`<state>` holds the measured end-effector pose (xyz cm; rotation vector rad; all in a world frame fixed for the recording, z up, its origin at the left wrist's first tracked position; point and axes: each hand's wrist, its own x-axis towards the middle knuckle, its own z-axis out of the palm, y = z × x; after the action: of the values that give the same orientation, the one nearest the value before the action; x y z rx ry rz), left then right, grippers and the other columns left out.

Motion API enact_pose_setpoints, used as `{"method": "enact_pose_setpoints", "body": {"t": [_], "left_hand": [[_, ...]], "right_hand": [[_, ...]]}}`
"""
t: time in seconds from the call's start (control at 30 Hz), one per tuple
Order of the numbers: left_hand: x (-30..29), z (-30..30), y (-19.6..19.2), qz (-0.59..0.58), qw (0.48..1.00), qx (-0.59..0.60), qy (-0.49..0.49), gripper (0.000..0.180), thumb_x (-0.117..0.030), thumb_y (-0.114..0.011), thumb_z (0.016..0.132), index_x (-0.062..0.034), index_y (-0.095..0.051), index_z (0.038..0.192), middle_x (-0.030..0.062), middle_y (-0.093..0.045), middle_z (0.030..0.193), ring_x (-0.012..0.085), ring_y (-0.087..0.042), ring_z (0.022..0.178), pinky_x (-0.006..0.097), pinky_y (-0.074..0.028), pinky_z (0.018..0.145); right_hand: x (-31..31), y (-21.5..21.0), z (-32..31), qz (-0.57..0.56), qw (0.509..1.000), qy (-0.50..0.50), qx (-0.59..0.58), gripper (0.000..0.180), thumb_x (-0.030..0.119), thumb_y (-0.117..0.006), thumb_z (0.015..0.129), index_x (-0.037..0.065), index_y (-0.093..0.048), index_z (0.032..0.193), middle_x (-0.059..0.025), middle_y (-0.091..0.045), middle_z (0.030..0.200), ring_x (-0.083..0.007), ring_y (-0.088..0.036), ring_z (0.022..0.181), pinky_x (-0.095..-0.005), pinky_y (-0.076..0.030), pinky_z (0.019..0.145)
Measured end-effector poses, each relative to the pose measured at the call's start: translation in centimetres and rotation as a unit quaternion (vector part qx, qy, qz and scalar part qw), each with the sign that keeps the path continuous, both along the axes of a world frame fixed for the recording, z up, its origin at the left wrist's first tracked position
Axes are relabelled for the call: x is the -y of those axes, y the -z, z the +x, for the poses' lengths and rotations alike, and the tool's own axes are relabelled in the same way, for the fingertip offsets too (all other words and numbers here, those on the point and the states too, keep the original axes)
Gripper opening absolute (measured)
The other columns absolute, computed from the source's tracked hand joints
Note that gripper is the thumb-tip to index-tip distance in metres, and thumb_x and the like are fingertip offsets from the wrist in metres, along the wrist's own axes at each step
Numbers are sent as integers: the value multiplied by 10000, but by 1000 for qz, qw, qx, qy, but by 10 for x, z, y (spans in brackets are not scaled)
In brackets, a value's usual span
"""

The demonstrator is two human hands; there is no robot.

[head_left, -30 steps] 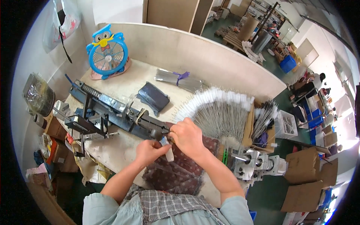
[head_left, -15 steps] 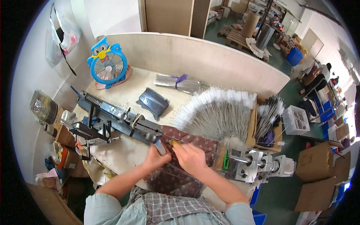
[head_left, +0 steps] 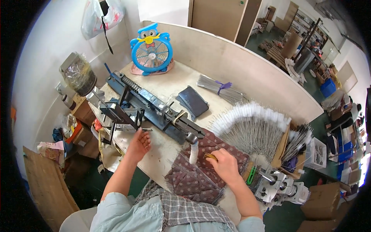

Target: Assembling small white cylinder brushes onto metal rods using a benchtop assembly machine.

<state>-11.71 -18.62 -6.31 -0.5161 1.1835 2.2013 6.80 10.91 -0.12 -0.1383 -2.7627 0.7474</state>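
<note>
My left hand [head_left: 139, 146] is open, fingers apart, beside the black metal bracket [head_left: 123, 116] at the left of the bench. Between my right thumb and fingers is a small yellow-brown piece [head_left: 210, 156]; that right hand [head_left: 225, 164] is closed on it above the brown dotted quilted cloth [head_left: 193, 176]. What kind of piece it is, I cannot tell. Left of it hangs a white-wrapped lever handle [head_left: 193, 153], untouched, at the near end of a long dark metal bench machine [head_left: 154, 112] with a coil spring.
A large fan of thin wire rods with white tips [head_left: 251, 127] lies at the right. Behind are a tied rod bundle [head_left: 220, 89], a dark flat pad [head_left: 193, 101] and a blue owl-shaped fan [head_left: 152, 56]. A metal spindle unit [head_left: 284, 187] stands at the right edge.
My left hand has let go of the white-wrapped handle and moved left to the bracket. My right hand still holds the small yellow-brown piece. The view has swung left.
</note>
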Motion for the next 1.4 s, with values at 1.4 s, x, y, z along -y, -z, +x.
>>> {"method": "enact_pose_setpoints", "body": {"t": [1.4], "left_hand": [[-178,107,-59,9,974,-119,195,175,-238,-557,936,-64,-574,942,18,-601,769,84,-511,621,241,-403,576]], "right_hand": [[-27,-35,-23,63,987,54,-135,126,143,-675,760,63,-672,857,-50,-631,747,-244,-566,752,-344,-467,684]]}}
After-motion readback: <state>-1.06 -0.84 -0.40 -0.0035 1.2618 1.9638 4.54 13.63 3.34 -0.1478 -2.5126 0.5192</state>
